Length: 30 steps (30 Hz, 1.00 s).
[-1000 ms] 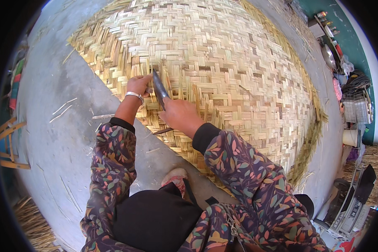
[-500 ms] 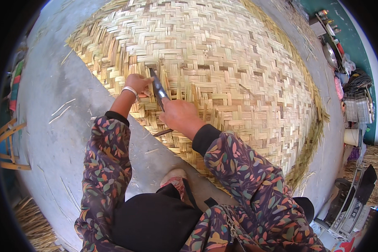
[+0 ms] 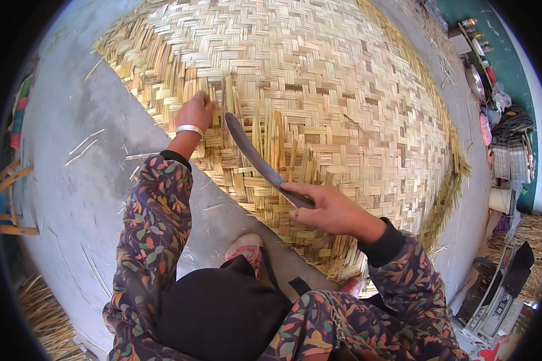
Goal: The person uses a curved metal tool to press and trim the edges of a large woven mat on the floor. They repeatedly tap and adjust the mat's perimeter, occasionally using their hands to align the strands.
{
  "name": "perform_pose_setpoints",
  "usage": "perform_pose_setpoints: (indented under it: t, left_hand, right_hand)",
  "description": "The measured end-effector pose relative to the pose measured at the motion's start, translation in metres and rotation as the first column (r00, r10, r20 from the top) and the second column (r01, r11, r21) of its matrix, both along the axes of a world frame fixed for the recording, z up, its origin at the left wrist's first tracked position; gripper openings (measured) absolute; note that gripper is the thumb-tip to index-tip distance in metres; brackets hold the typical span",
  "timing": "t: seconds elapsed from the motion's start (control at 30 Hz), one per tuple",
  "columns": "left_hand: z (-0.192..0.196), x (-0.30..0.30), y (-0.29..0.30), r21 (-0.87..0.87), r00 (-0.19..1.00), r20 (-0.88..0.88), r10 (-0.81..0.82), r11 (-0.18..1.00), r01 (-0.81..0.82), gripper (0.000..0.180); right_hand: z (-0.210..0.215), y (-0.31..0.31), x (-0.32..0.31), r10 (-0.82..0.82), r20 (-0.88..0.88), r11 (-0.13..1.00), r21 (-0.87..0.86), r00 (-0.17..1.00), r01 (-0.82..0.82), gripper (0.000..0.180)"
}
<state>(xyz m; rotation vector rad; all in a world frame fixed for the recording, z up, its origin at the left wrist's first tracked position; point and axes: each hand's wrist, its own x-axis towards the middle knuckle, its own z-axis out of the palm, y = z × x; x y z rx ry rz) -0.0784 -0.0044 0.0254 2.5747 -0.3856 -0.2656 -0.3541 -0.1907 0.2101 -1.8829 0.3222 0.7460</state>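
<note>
A large mat woven from flat pale reed strips lies on the floor before me. My left hand is closed low over its left edge, fingers bent down at the strips; whatever they grip is hidden. My right hand holds a curved, dark, flat blade by its near end. The blade slants over the mat, its far tip just right of my left hand. Several loose strip ends stick up from the weave beneath and beside the blade.
Grey floor with scattered straw lies left of the mat. Wooden legs stand at the far left, with a straw bundle below. Household goods line the right wall, including a metal basin. My shoe is by the mat's near edge.
My right hand has drawn back toward me and to the right, taking the blade away from my left hand. My left hand has shifted slightly farther away along the mat's edge.
</note>
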Motion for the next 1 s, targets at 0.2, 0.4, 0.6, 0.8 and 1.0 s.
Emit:
perform_pose_setpoints:
  t: [0.2,0.4,0.6,0.8,1.0]
  left_hand:
    - [0.003,0.017,-0.016,-0.571,0.828,-0.518,-0.213,0.808,-0.149,0.019]
    - [0.017,0.013,-0.006,-0.460,0.539,-0.798,-0.270,0.850,-0.255,0.020]
    - [0.011,-0.009,-0.004,-0.487,0.662,-0.737,-0.134,0.785,-0.383,0.020]
    - [0.001,-0.013,0.005,-0.519,0.734,-0.673,-0.088,0.764,-0.385,0.021]
    - [0.001,-0.014,0.005,-0.575,0.685,-0.725,-0.076,0.615,-0.540,0.022]
  right_hand:
    - [0.024,0.001,0.005,-0.172,-0.147,0.860,0.459,0.974,0.222,0.056]
    - [0.016,0.027,0.017,-0.137,-0.078,0.801,0.577,0.988,0.157,0.056]
    - [-0.008,0.024,0.041,-0.205,-0.209,0.810,0.512,0.956,0.286,0.055]
    - [-0.040,0.015,0.071,-0.332,-0.228,0.836,0.378,0.915,0.397,0.047]
    - [-0.044,0.021,0.091,-0.001,0.114,0.995,-0.097,0.993,0.012,0.042]
